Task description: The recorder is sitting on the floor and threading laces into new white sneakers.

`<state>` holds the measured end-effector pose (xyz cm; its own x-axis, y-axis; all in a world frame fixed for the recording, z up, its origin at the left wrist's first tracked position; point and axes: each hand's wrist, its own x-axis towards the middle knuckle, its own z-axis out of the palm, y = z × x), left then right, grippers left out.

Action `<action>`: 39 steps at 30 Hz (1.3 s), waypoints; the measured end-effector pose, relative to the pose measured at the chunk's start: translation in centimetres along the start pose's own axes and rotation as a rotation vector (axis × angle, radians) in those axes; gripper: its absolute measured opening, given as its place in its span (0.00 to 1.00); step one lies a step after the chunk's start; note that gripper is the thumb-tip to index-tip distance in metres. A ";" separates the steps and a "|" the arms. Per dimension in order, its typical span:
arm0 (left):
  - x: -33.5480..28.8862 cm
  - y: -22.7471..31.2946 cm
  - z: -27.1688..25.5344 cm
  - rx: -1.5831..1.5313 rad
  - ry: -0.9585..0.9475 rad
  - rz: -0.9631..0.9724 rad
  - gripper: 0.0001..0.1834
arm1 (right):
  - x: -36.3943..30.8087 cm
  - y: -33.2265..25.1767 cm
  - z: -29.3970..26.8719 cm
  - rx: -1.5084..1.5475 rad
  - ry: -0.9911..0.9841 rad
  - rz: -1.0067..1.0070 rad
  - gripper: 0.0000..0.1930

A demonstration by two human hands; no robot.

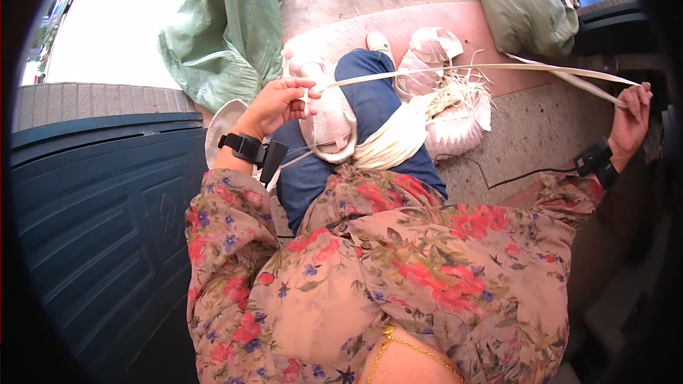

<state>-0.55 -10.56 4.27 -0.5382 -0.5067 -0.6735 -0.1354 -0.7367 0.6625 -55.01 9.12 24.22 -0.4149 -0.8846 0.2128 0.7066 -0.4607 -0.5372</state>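
A flat cream shoelace (455, 68) stretches across in front of me, pulled nearly straight. Its left part runs to the fingertips of my left hand (288, 102), which is closed in a pinch beside the shoe. Far out to the right, my right hand (630, 117) is closed on the lace, with another length running back from it up to the left. A pale pinkish-white shoe (329, 122) rests between my knees, its toe toward me. Over my right thigh lies a bundle of cream laces (395, 136).
Several pale shoes (461, 124) sit to the right, with tangled laces (459, 92) on them. Green sacks stand at the far left (228, 43) and far right (523, 7). A blue panelled door (107, 220) is on my left. A black cable (530, 179) runs to my right wrist.
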 end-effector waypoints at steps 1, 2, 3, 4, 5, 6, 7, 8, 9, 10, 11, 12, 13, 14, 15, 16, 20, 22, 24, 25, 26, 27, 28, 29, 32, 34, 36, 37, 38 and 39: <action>0.1 0.0 0.5 0.036 -0.001 0.031 0.17 | -0.4 -1.2 0.2 0.021 -0.019 0.011 0.04; 0.3 -0.4 0.7 0.037 -0.015 0.029 0.17 | -0.5 -2.5 0.3 0.054 -0.027 0.027 0.03; 0.5 -0.6 0.8 0.220 0.042 0.079 0.17 | -0.9 -3.6 0.2 0.064 -0.023 -0.002 0.03; 0.8 -0.9 0.8 0.402 0.098 0.132 0.17 | -1.2 -4.6 0.2 0.073 -0.019 -0.032 0.04; 0.9 -1.0 0.8 0.402 0.082 0.134 0.17 | -1.5 -5.7 0.3 0.060 -0.016 -0.041 0.04; 0.9 -1.1 0.9 0.489 0.158 0.142 0.15 | -1.8 -7.0 0.4 0.107 0.005 -0.067 0.04; 0.9 -1.1 0.7 0.574 0.236 0.152 0.13 | -2.1 -8.3 0.4 0.155 0.025 -0.092 0.04; 1.0 -1.0 0.4 0.657 0.311 0.164 0.12 | -2.5 -9.9 0.2 0.140 0.025 -0.101 0.04; 1.5 -1.3 -0.9 0.625 0.310 0.246 0.10 | -2.9 -11.5 0.0 0.120 0.062 -0.142 0.03; 0.7 -0.8 -1.8 0.494 0.346 0.353 0.10 | -3.0 -12.1 -0.7 0.119 0.096 -0.176 0.03; -0.4 -0.3 -2.9 0.360 0.383 0.457 0.09 | -3.1 -12.5 -1.9 0.154 0.120 -0.189 0.03; -1.6 1.2 -3.2 0.112 0.357 0.549 0.08 | -3.8 -12.8 -1.0 0.125 0.126 -0.205 0.03; -2.8 3.2 -4.8 0.023 0.267 0.634 0.08 | -4.5 -12.5 -0.8 0.130 0.155 -0.156 0.03; -5.3 5.5 -6.0 -0.140 0.214 0.685 0.09 | -4.8 -11.8 -1.0 0.144 0.183 -0.098 0.04; -7.5 6.9 -10.6 -0.171 0.259 0.764 0.10 | -4.8 -10.5 -1.5 0.095 0.179 -0.111 0.07; -12.2 8.8 -13.2 -0.372 0.198 0.753 0.09 | -4.0 -8.0 -2.4 0.104 0.125 -0.027 0.07; -27.5 12.8 -26.2 -0.163 0.542 0.960 0.06 | -1.7 1.1 -3.5 0.044 0.170 0.131 0.09; -33.3 13.8 -29.1 -0.215 0.450 1.014 0.07 | -0.9 3.0 -3.7 0.076 0.174 0.195 0.10; -36.2 13.3 -29.6 -0.231 0.629 1.055 0.08 | 0.2 4.9 -3.4 0.050 0.105 0.190 0.12; -39.1 12.8 -30.3 -0.260 0.560 1.060 0.08 | 0.9 7.2 -3.0 -0.007 0.056 0.206 0.13; -41.7 12.1 -30.9 -0.289 0.490 1.064 0.09 | 1.6 9.3 -2.6 -0.063 0.006 0.218 0.15; -40.9 11.4 -29.8 -0.287 0.585 1.072 0.11 | 1.8 10.5 -3.7 -0.249 -0.006 0.209 0.18; -38.4 10.5 -28.1 -0.285 0.634 1.011 0.11 | 2.0 12.3 -2.8 -0.294 -0.130 0.266 0.20; -36.0 9.2 -26.2 -0.231 0.671 0.976 0.10 | 1.8 15.4 -0.5 -0.455 -0.064 0.295 0.19; -27.3 7.1 -15.8 -0.186 0.881 0.766 0.12 | 1.1 23.8 2.9 -0.839 -0.155 0.466 0.16; -19.5 5.3 -11.6 -0.142 0.679 0.639 0.09 | 0.3 28.4 1.4 -0.994 -0.339 0.561 0.11; -12.5 3.6 -6.3 -0.013 0.657 0.504 0.07 | -1.5 33.4 0.3 -1.146 -0.614 0.589 0.10; -11.5 2.5 -3.2 0.053 0.638 0.459 0.08 | -2.8 35.4 1.8 -1.285 -0.669 0.710 0.09; -9.7 1.9 -1.3 0.091 0.532 0.316 0.08 | -3.7 37.4 1.1 -1.197 -0.764 0.776 0.10; -8.0 1.2 1.1 -0.005 0.411 0.214 0.08 | -4.7 38.8 1.1 -1.105 -0.708 0.838 0.12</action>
<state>2.70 -6.87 10.83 -0.1792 -0.7822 -0.5968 -0.0529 -0.5980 0.7997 -25.00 -4.65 3.27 0.4381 -0.8515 -0.2881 -0.3002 0.1635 -0.9398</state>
